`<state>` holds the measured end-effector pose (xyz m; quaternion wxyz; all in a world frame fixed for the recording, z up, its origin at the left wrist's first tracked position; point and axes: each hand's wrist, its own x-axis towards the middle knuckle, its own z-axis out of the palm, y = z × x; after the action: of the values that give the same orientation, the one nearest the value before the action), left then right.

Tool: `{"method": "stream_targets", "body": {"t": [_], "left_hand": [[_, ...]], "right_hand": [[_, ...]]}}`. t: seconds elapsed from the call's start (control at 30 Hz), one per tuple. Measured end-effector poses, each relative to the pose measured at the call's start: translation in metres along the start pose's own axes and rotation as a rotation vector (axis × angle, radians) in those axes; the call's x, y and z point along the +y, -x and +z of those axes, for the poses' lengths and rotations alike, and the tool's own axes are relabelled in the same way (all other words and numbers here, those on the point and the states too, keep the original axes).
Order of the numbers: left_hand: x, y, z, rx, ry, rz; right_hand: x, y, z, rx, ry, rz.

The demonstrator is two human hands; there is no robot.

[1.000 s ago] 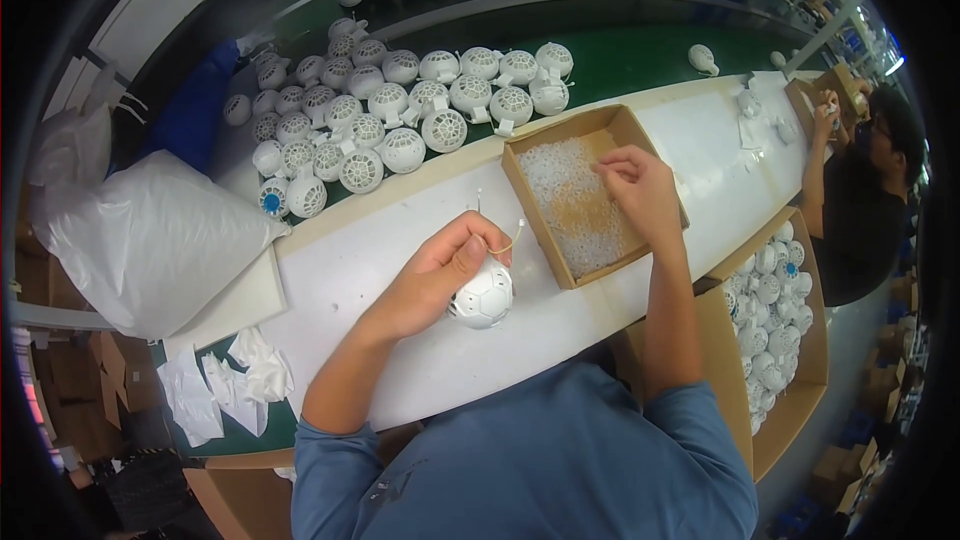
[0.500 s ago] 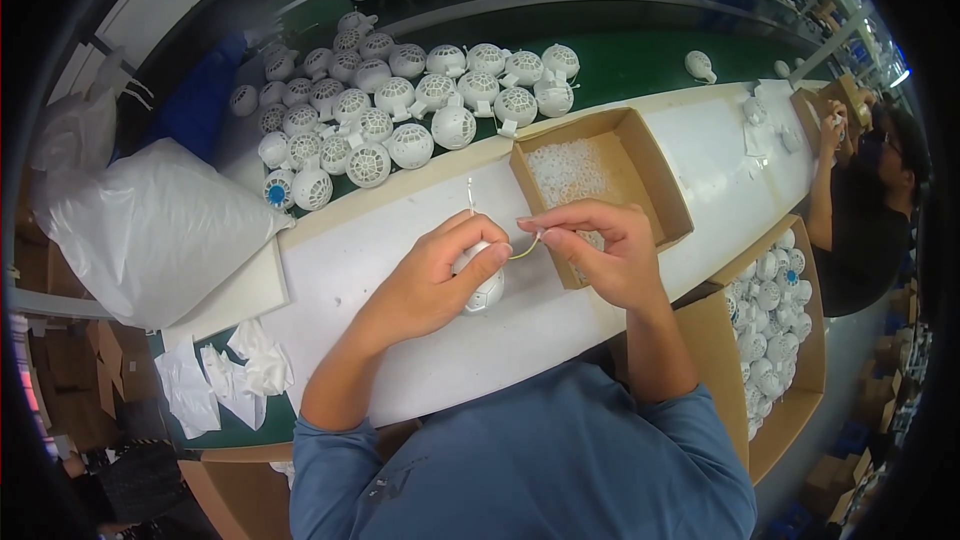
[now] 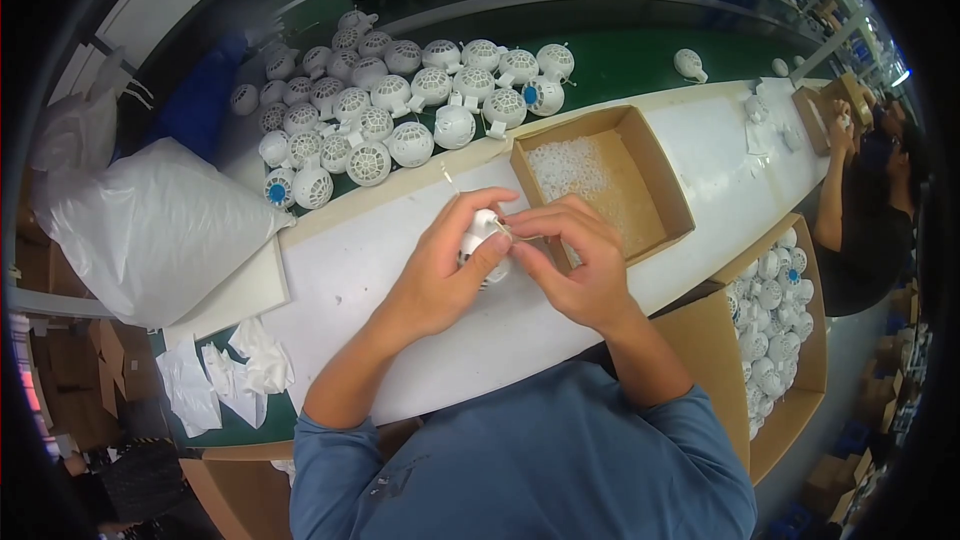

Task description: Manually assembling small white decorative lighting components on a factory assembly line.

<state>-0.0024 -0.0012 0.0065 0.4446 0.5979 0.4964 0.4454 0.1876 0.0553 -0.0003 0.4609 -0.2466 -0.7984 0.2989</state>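
My left hand point(image 3: 441, 262) is wrapped round a white round housing point(image 3: 482, 230) with a short neck, held above the white tabletop. Most of the housing is hidden by my fingers. At its neck, my right hand point(image 3: 580, 258) pinches a thin, pale yellowish wire point(image 3: 520, 237) between thumb and fingertips, close against the left thumb. Whether a small piece sits on the wire is too small to tell. Another thin pale lead point(image 3: 447, 176) sticks out beyond the left fingers. Just past my right hand stands an open cardboard box point(image 3: 655, 180) with small translucent pieces point(image 3: 568, 168) in it.
Many similar grilled housings point(image 3: 410, 144) stand on the green conveyor point(image 3: 600, 40). A carton of housings point(image 3: 770, 340) is at my right. A white plastic bag point(image 3: 150, 230) and crumpled white sheets point(image 3: 240, 380) lie at left. A co-worker point(image 3: 870, 200) works at the far right.
My right hand has moved left and in against the housing, with the wire drawn close to it. The housing has tilted in my left hand. Some housings on the conveyor have shifted slightly left.
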Motion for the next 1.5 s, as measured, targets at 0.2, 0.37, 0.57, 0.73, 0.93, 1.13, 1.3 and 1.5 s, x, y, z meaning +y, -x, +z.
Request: {"method": "stream_targets", "body": {"t": [0.2,0.37,0.57,0.73,0.93,1.13,1.3,1.5], "left_hand": [[0.011,0.004,0.007,-0.106,-0.007,-0.018],[0.01,0.005,0.008,-0.055,-0.083,0.047],[0.008,0.007,0.003,-0.093,-0.075,0.077],[0.012,0.006,-0.009,-0.264,0.276,-0.2],[0.017,0.008,0.008,-0.141,0.045,-0.139],[0.019,0.014,0.02,-0.072,-0.476,-0.003],[0.018,0.014,0.012,-0.103,-0.346,0.044],[0.015,0.013,0.009,-0.04,-0.261,0.15]], "right_hand": [[0.002,0.008,0.009,0.147,-0.053,0.17],[0.0,0.004,0.003,0.102,-0.153,0.25],[0.012,0.001,-0.01,-0.022,-0.136,0.06],[0.018,-0.005,-0.015,-0.004,0.236,-0.41],[-0.001,-0.015,-0.023,-0.132,0.461,-0.425],[-0.01,-0.009,-0.025,-0.248,0.562,-0.347],[-0.003,-0.006,-0.032,-0.204,0.21,-0.16],[0.024,0.001,-0.053,-0.107,0.048,0.075]]}}
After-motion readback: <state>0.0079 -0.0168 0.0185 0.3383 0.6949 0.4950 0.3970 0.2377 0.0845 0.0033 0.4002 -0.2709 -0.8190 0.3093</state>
